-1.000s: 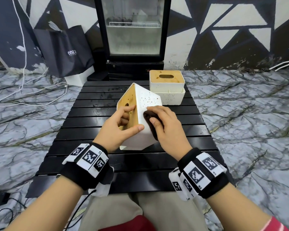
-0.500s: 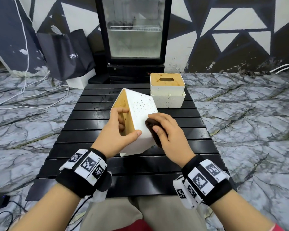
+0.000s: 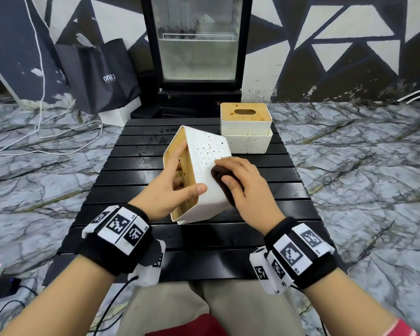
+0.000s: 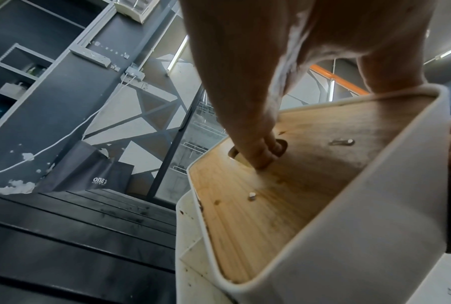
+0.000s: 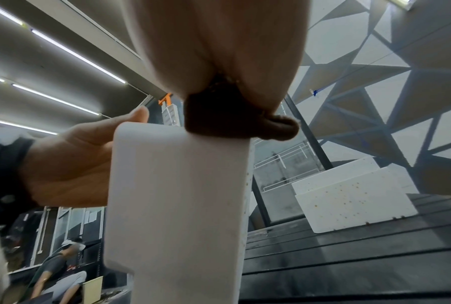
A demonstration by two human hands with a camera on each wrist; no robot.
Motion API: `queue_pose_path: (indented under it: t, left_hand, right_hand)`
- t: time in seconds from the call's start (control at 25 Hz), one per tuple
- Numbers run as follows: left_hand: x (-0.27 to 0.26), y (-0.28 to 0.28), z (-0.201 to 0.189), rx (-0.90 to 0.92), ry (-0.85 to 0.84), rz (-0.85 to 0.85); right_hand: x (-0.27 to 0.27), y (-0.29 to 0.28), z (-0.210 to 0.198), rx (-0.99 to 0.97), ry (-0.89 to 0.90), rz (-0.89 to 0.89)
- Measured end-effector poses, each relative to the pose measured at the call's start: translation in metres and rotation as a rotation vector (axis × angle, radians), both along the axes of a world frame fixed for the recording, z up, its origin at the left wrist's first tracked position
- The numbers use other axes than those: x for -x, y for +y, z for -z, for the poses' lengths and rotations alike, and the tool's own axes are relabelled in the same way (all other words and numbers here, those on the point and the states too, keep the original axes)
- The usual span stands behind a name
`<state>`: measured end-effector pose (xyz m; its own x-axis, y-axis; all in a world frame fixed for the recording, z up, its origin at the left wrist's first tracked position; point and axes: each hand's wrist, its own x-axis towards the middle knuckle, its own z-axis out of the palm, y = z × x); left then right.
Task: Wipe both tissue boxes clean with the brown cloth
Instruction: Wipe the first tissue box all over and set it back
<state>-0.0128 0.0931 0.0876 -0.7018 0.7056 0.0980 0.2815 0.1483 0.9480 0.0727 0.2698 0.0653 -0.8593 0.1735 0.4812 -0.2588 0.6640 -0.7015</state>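
A white tissue box (image 3: 204, 166) with a wooden lid stands tilted on one edge in the middle of the black slatted table (image 3: 131, 163), its speckled side facing up. My left hand (image 3: 177, 185) grips it, fingers hooked into the lid's slot (image 4: 258, 152) and thumb over the white side. My right hand (image 3: 238, 180) holds the brown cloth (image 3: 222, 181) bunched against the box's speckled side; the right wrist view shows the cloth (image 5: 219, 117) on the white box (image 5: 177, 195). A second white tissue box (image 3: 245, 128) with a wooden lid stands upright at the table's far right, also speckled (image 5: 354, 197).
A glass-door fridge (image 3: 197, 44) stands just behind the table. A dark paper bag (image 3: 100, 73) and white cables (image 3: 41, 132) lie on the marble floor to the left. My knees sit under the table's near edge. A person crouches in the distance (image 5: 60, 273).
The tilted box has turned a little in my left hand, whose index finger now stretches along the lid. My right hand with the cloth has slid slightly along the speckled side.
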Motion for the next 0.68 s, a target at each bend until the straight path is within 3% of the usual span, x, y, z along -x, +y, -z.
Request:
queue_pose_path:
  t: [0.16,0.68]
  left_hand:
    - [0.001,-0.001,0.001,0.03,0.014,-0.01]
    - [0.003,0.003,-0.003,0.047,0.044,0.053]
  right_hand:
    - [-0.005,0.002,0.004,0.032,-0.002,0.053]
    - [-0.009,-0.017,-0.002,-0.013,0.048,-0.017]
